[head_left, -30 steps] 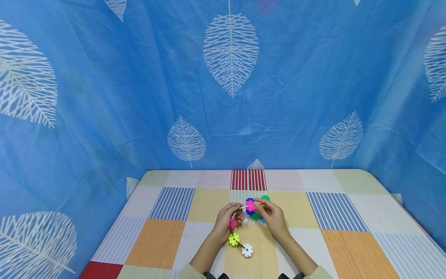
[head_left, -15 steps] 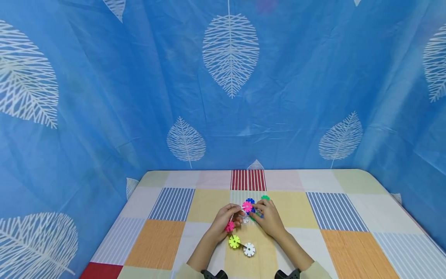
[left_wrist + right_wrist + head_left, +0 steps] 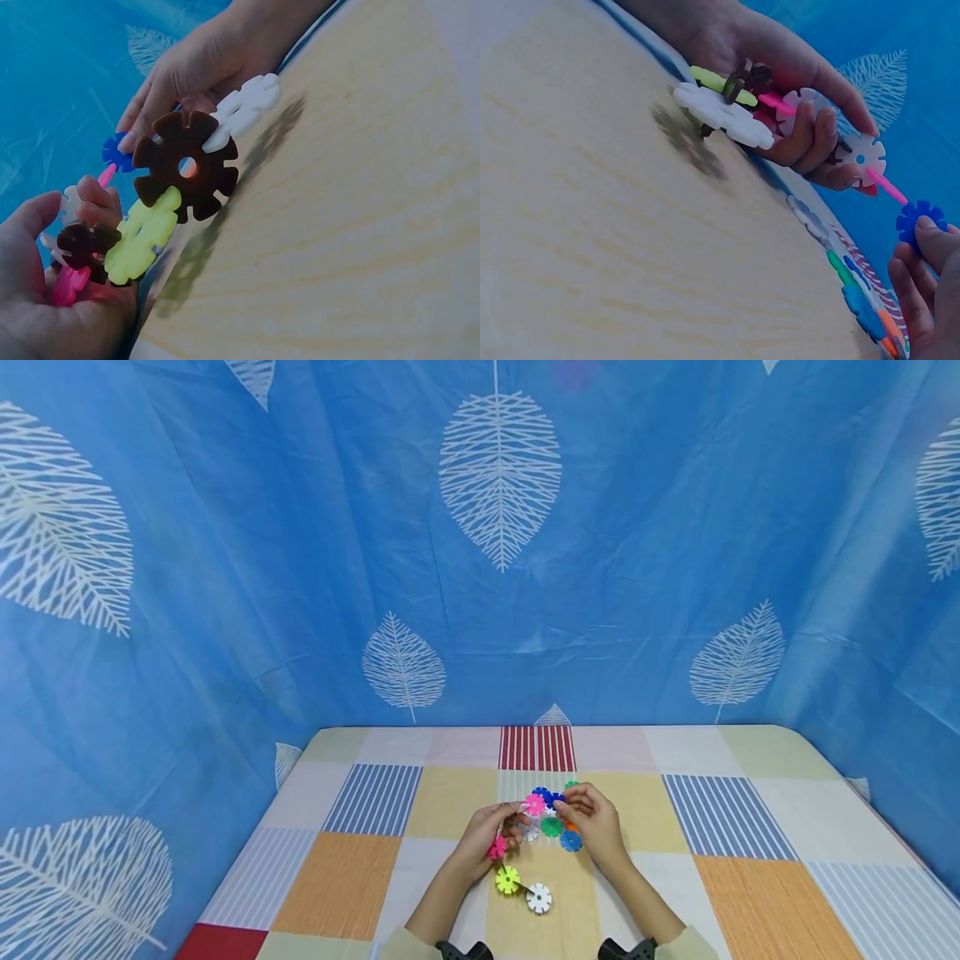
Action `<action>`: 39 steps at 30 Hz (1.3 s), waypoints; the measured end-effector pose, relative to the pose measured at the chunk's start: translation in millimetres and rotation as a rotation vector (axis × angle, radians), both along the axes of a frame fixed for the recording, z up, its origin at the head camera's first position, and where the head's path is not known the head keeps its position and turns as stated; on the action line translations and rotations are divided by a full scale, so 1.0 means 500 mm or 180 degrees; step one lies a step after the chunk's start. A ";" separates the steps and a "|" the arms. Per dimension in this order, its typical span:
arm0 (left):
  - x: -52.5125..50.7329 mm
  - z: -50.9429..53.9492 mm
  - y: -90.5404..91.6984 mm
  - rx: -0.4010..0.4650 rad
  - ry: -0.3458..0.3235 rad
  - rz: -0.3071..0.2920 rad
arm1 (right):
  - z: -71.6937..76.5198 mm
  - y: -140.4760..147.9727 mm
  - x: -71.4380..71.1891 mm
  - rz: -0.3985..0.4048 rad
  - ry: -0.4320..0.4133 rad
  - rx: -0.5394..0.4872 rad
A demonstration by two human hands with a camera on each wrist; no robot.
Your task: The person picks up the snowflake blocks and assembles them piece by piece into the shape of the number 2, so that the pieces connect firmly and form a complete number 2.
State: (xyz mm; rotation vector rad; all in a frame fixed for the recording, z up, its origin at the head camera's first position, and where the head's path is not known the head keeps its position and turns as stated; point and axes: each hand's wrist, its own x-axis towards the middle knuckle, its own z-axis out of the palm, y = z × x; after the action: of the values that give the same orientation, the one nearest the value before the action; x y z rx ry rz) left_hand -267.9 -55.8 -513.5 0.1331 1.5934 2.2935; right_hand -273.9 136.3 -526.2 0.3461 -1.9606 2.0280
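Observation:
A chain of notched plastic discs hangs from my left hand [image 3: 480, 843], whose thumb and fingers pinch a white disc [image 3: 861, 159] near its upper end. Along the chain are a pink disc [image 3: 497, 847], a yellow disc [image 3: 507, 880], a brown disc [image 3: 186, 166] and a white end disc [image 3: 538, 898]. Beyond the pinched disc a pink one [image 3: 534, 804] stands between the hands, joined to a dark blue disc [image 3: 921, 223]. My right hand [image 3: 598, 831] pinches that blue disc between thumb and fingertips.
On the patchwork cloth [image 3: 540, 935], near the hands, lie loose discs: a green one [image 3: 551, 827], a light blue one [image 3: 571, 841], a white one [image 3: 531, 832], another dark blue one [image 3: 541, 795] and an orange one partly covered. Blue leaf-printed sheeting [image 3: 615, 568] surrounds the table.
My right hand has moved slightly right, with the blue disc in its fingertips beside the pink one. Green and light blue discs on the cloth are more exposed. The hanging chain end has shifted slightly right.

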 end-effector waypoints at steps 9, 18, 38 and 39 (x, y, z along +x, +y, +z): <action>0.001 -0.002 0.004 0.0079 0.0034 -0.0027 | 0.043 0.000 0.028 0.0088 0.0251 0.0308; 0.001 -0.006 0.006 0.0078 0.0042 -0.0047 | 0.045 0.001 0.032 0.0095 0.0303 0.0330; 0.004 -0.019 0.004 -0.0199 0.0299 -0.0126 | 0.031 0.010 0.030 0.0387 0.0552 0.0466; 0.005 -0.019 0.004 -0.0201 0.0301 -0.0125 | 0.029 0.010 0.030 0.0398 0.0560 0.0487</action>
State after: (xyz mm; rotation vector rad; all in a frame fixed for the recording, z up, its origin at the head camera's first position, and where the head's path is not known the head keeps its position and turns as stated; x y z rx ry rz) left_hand -265.4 -54.0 -523.3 0.2586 1.6923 2.2346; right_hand -259.1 141.4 -511.4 0.6738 -2.0330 1.8514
